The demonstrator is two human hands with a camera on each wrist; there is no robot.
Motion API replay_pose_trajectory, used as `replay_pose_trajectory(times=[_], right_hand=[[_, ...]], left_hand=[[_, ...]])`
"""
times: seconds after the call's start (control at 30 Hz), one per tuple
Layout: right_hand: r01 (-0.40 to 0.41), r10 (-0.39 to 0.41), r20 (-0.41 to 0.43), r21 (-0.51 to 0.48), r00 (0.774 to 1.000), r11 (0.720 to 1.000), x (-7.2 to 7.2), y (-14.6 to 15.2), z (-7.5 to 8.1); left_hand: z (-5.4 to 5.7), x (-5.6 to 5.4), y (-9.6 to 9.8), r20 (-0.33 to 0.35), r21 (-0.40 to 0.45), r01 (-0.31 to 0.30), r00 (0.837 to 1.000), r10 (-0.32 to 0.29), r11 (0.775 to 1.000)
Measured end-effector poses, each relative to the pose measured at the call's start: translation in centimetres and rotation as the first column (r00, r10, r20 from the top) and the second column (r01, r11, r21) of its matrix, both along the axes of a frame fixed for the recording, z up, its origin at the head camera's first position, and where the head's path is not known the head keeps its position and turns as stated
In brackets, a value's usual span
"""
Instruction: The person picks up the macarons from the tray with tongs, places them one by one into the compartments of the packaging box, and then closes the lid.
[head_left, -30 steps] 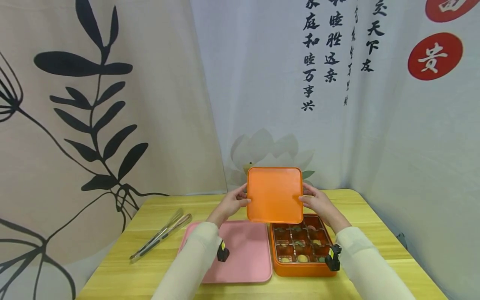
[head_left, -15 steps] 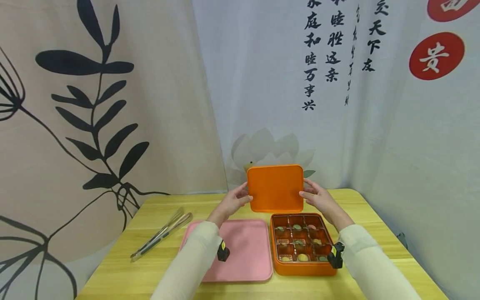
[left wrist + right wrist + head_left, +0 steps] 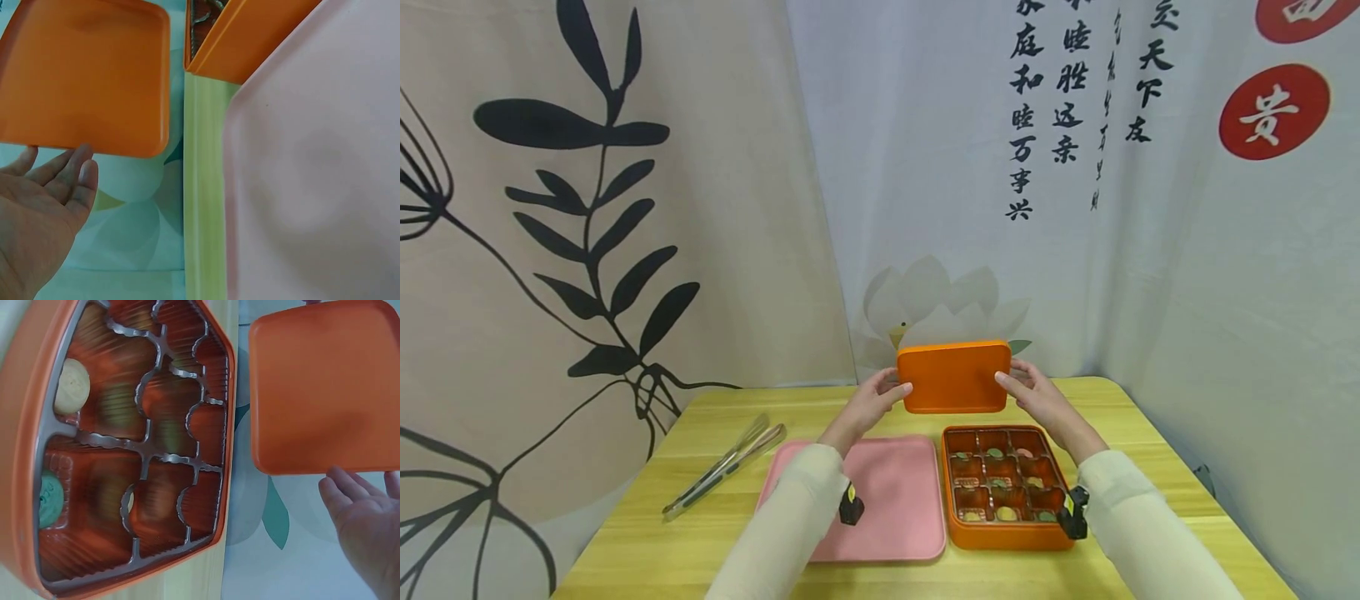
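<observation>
An orange square lid is held up above the table's far side, tilted steeply. My left hand grips its left edge, thumb in front and fingers behind. At the opposite edge my right hand holds it the same way. Nearer to me stands an orange box with its top uncovered. A clear divider splits its inside into several compartments. Small round pieces lie in them, among them a cream one and a green one with marks pressed into its top.
Left of the box lies a pink tray, partly under my left forearm. Metal tongs rest on the wooden table farther left. Behind the table hangs a printed cloth.
The lid has tipped in both hands, its top edge toward me, so it looks shorter now. It has also risen off the box's rear edge in view. Box, tray and tongs stay put.
</observation>
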State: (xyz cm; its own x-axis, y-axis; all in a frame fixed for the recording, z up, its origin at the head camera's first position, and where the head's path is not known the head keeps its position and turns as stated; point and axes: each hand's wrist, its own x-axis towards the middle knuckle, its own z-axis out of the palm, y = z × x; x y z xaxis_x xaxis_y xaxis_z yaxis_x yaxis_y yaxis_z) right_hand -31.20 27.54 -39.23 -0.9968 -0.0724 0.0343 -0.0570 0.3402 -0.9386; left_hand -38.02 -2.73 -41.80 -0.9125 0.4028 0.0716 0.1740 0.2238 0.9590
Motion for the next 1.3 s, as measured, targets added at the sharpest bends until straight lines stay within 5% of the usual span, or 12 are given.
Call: replay_pose_trajectory(times=[0.57, 0.83, 1.3], right_hand=[[0.009, -0.009, -0.013, 0.027, 1.0, 1.0, 0.5, -0.1, -0.9], [0.084, -0.085, 0.004, 0.091, 0.996, 0.992, 1.0, 0.1, -1.5], [0.035, -0.038, 0.023, 0.112, 0.999, 0.993, 2.3, 2.6, -2.2]], left_hand=[[-0.9, 0.7, 1.1, -0.013, 0.052, -0.072, 0.997, 0.073, 0.996], [-1.2, 0.9, 1.4, 0.013, 0.022, -0.092, 0.996, 0.092, 0.995], [-1.7, 1.8, 1.9, -0.009, -0.025, 0.001, 1.0, -0.001, 1.0]])
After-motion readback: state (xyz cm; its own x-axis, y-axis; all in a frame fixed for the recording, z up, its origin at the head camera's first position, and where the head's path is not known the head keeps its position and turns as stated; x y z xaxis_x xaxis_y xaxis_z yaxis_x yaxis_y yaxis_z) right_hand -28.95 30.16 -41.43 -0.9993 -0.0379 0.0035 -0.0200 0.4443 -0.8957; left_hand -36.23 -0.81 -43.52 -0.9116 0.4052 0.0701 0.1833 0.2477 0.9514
